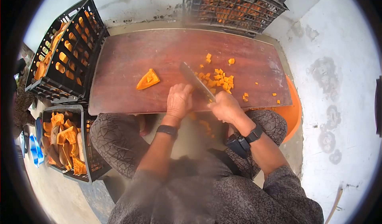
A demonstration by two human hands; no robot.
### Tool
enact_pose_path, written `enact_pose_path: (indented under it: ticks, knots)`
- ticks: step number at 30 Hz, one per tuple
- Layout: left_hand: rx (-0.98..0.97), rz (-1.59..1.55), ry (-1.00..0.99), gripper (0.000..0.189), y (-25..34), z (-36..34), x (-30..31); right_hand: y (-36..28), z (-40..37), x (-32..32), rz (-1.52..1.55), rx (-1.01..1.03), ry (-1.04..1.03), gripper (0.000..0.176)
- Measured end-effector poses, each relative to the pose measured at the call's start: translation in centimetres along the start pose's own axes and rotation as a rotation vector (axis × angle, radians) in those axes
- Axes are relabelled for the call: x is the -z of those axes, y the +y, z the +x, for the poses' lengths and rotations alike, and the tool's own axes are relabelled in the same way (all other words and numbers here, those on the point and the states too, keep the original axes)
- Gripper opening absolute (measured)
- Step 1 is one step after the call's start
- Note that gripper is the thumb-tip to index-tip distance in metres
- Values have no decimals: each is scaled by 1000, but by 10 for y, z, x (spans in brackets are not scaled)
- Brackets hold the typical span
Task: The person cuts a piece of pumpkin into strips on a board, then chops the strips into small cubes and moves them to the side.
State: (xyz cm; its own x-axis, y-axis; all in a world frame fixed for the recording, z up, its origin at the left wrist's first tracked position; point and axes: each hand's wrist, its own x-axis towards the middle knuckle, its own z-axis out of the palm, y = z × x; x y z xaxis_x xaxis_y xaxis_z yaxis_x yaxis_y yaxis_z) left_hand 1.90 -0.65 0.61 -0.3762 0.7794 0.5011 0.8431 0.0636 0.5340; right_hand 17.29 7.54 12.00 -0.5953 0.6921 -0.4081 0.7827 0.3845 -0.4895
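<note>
My right hand (227, 106) grips a knife (195, 80) by its handle, near the front edge of a reddish-brown board (123, 54). The blade slants away to the upper left. Beside it, my left hand (180, 99) rests at the board's front edge with its fingers curled; anything under them is hidden. Small orange cubes of what looks like pumpkin (224, 82) lie just right of the blade, partly behind it. A larger pumpkin piece (148, 79) lies on the board to the left of my left hand.
At the left stand a black crate (75, 48) of orange pieces and a lower crate (84, 144) holding pumpkin chunks. More black crates (234, 9) are stacked behind the board. An orange basin (295, 108) sits at its right end, near the white wall (338, 88).
</note>
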Motion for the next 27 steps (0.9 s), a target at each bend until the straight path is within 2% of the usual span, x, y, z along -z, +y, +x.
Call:
enact_pose_path:
  ticks: [7,16,18,21,22,24,27]
  knots:
    - [13,6,-29,14,-1,0,0,-10,-9,9,-63,-39,-30,29]
    - [23,-4,-1,16,-2,1,-2,-27,0,19,-82,-106,-226,22]
    - [27,-4,1,14,-2,1,-3,-33,8,16,-130,-154,-217,13]
    - [8,-16,32,13,-4,2,-8,-42,21,20,-201,-220,-316,15]
    - [4,-21,29,13,-5,1,-11,-41,23,15,-199,-226,-314,15]
    - [14,-23,43,12,-6,1,-12,-42,29,2,-304,-63,-189,20]
    - [53,-52,-3,12,-3,-1,-5,-53,35,-10,-253,-95,-89,26]
